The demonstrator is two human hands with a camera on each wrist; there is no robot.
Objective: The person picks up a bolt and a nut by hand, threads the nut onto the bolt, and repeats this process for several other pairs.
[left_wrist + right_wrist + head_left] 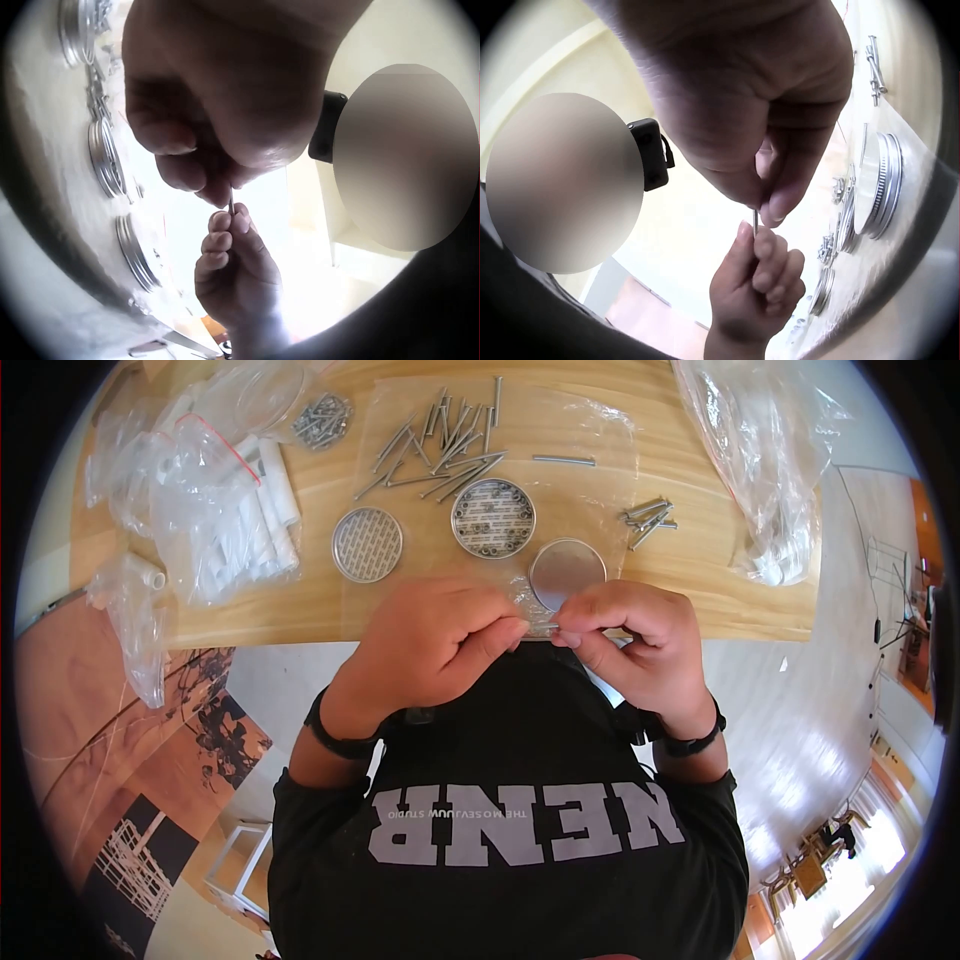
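Observation:
My left hand [435, 640] and right hand [645, 645] meet at the table's near edge, knuckles up. Between their fingertips runs a thin metal bolt [755, 222]. Each hand pinches one end with thumb and fingers, so both ends are hidden. Just beyond the hands lies a round tin lid [568, 574] with a bare metal face. Farther in, a round tin [493, 520] holds several small nuts around its patterned bottom. Another round lid [367, 545] with a patterned lining is left of it. Several bolts [650, 520] lie in a small group at the right.
Many long bolts [450, 440] are scattered on a clear plastic sheet [610, 435] at the back, near a bag of small hardware [322, 421]. Plastic bags with white tubes [270, 510] fill the left of the wooden table [330, 620]. Another plastic bag [765, 470] lies right.

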